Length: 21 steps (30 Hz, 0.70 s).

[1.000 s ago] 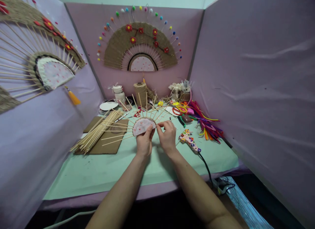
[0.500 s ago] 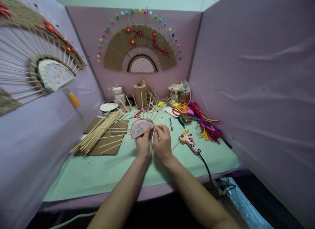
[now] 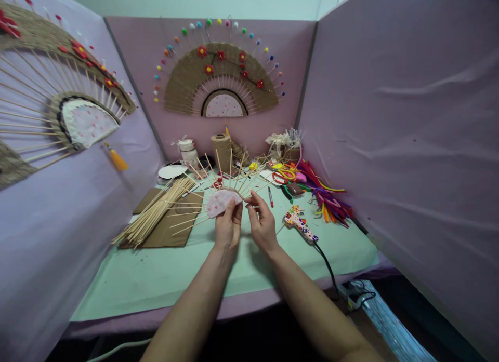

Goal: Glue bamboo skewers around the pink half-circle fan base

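My left hand (image 3: 228, 227) grips a small half-round fan base (image 3: 220, 203) by its lower right part, with the thumb on the front. The base is covered in white cloth with pinkish spots and has a brown rim along its curve. Thin wooden sticks (image 3: 187, 213) spread out from that rim to the left, up and to the right. My right hand (image 3: 263, 224) is beside the base's right end. Its thumb and index finger are apart, the fingertips close to the rim; any contact there is too small to make out.
A bundle of sticks (image 3: 156, 211) lies on cardboard (image 3: 171, 235) at left. A patterned glue gun (image 3: 301, 224) with a black cable lies at right, near colourful pipe cleaners (image 3: 331, 198). A twine spool (image 3: 221, 151) stands behind. Finished fans (image 3: 179, 84) hang on the walls.
My right hand has loosened its pinch at the base's right end and drawn slightly right, fingers spreading. My left hand still holds the base, which has turned a little.
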Available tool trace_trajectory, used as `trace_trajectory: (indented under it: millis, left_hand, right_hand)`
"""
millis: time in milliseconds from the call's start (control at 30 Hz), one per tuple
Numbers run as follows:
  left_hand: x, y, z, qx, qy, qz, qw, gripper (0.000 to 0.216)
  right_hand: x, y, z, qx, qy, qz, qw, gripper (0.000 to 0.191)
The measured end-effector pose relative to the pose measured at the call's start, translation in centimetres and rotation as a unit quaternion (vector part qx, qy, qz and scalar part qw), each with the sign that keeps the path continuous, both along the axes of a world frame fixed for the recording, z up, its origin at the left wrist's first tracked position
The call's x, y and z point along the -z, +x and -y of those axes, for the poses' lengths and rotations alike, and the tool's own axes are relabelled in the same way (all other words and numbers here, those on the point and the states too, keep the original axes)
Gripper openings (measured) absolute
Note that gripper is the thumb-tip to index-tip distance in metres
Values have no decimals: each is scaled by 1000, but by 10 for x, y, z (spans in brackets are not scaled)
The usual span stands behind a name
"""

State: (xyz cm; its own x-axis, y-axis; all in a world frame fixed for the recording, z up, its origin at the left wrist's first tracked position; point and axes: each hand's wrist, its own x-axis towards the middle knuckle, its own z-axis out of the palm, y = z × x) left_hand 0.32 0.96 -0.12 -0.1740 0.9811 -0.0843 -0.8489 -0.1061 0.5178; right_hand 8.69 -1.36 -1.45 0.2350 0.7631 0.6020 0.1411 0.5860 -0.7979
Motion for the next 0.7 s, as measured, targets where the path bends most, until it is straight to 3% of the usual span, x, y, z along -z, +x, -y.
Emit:
trace_trajectory:
  millis: [100, 233, 500, 700]
  left_hand:
    - [1, 0, 0, 8, -14, 22, 1000, 15]
    - [1, 0, 0, 34, -23, 50, 998, 12]
    - [1, 1, -1, 58, -46, 67, 995, 12]
    - [4, 4, 0, 62, -41, 69, 995, 11]
  right_hand:
    - [1, -1, 0, 38, -3, -50, 998, 28]
    - [0, -1, 0, 99, 42, 29, 994, 17]
    - [0, 0, -1, 123, 86, 87, 985, 22]
    - [0, -1, -2, 120, 81, 70, 987, 18]
